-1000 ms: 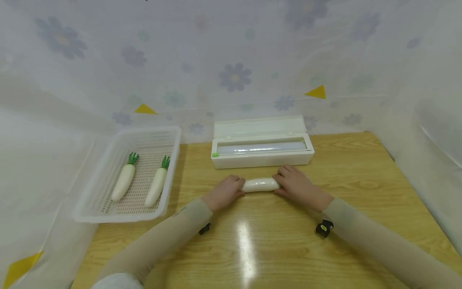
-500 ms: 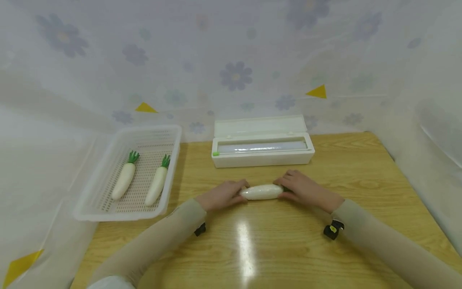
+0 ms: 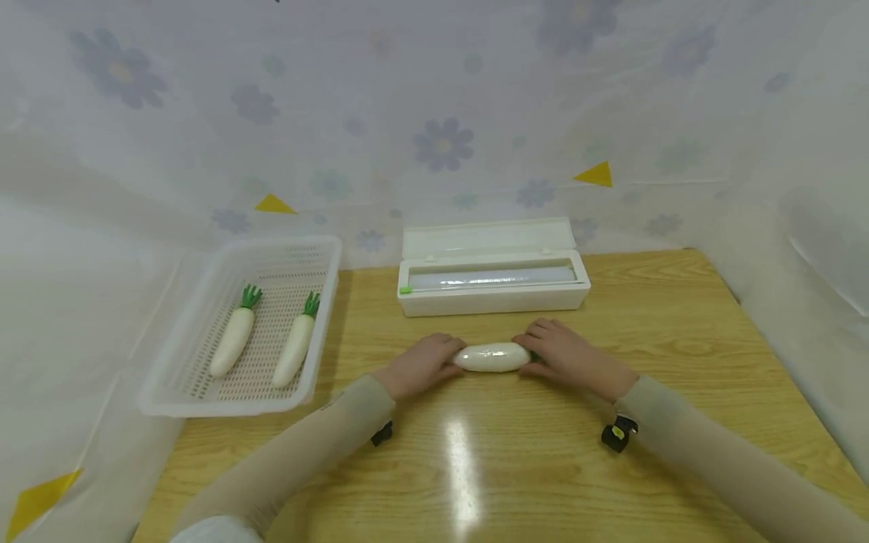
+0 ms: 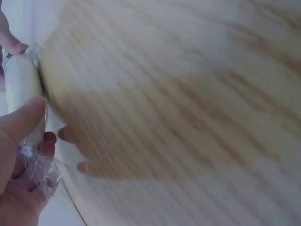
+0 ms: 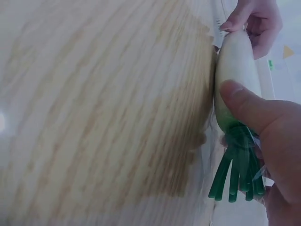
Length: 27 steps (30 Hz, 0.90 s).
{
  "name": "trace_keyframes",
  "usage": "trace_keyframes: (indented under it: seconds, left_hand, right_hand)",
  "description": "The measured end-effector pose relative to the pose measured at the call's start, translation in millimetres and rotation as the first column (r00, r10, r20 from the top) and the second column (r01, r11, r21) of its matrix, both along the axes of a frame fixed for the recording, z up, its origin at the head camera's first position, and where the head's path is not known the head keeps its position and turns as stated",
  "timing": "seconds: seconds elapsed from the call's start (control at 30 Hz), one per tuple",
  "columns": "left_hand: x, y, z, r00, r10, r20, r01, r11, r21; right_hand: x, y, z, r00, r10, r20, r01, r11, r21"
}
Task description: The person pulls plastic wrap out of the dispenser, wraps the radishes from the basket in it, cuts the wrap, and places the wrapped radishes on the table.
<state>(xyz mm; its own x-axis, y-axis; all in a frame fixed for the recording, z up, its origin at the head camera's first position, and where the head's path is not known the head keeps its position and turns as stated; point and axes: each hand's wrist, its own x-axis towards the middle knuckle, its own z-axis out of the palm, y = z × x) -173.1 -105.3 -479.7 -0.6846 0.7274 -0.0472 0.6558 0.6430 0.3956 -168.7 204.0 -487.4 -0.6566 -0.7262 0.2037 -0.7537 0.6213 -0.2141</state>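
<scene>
A white radish [image 3: 492, 357] wrapped in clear film lies crosswise in front of the person, just above or on the table. The left hand [image 3: 422, 366] grips its left end with thumb and fingers; in the left wrist view, crumpled film [image 4: 41, 172] bunches out beside those fingers. At the other end the right hand [image 3: 570, 360] pinches the radish near its green leaves [image 5: 237, 172], thumb on the white body in the right wrist view. Behind the hands stands a white film box [image 3: 494, 302], lid raised, with a roll of film [image 3: 489, 277] inside.
A white perforated basket [image 3: 159, 396] stands at the left with two radishes [image 3: 233, 341] in it. The wooden table [image 3: 543, 467] meets a flowered plastic curtain [image 3: 380, 98] behind and at both sides.
Both hands and the wrapped radish came toward the person, then shifted slightly back. Green leaves at the right end, hidden at first, now show. Basket and box stayed put.
</scene>
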Motion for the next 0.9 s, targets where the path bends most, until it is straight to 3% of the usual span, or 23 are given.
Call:
trace_keyframes:
  seconds: [0.23,0.5,0.77,0.9]
  left_hand:
    - [-6.4,-3,1.7,0.995,-0.036,0.091,0.027,0.994,0.107]
    - [-8.5,-5,3.8,0.994,-0.057,0.092,0.048,0.994,0.100]
    - [-4.7,-7,2.0,0.999,-0.013,0.046,0.010,0.997,0.074]
    - [-4.0,-11,-2.1,0.999,0.041,0.026,-0.044,0.993,0.107]
  right_hand:
    - [-2.4,5,-4.3,0.999,0.006,0.050,-0.003,0.998,-0.065]
    - [-1.3,9,-0.3,0.988,-0.065,0.137,0.079,0.992,-0.102]
    - [-2.1,9,-1.9,0.999,0.021,-0.045,-0.024,0.997,-0.070]
    - [-1.5,10,-3.5,0.997,0.023,-0.067,-0.027,0.998,-0.063]
